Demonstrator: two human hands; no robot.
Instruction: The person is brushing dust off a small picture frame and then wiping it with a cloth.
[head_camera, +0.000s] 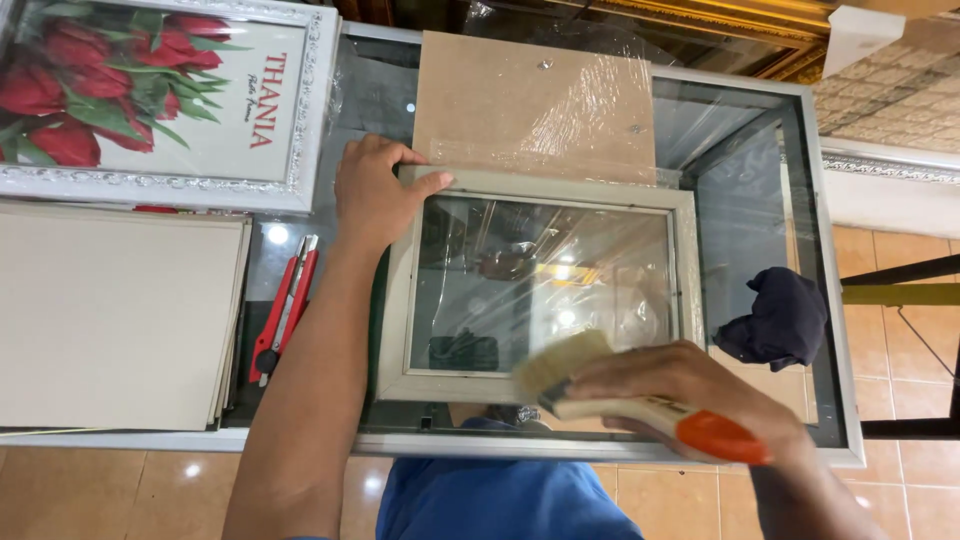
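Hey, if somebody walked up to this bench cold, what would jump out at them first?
Probably the pale rectangular picture frame with its glass pane, lying flat in the middle of the glass-topped table. The left hand presses on its top left corner while the right hand holds a wide flat paintbrush with an orange-tipped handle over its lower edge. At top left, a white-framed print of red tulips draws the eye too.
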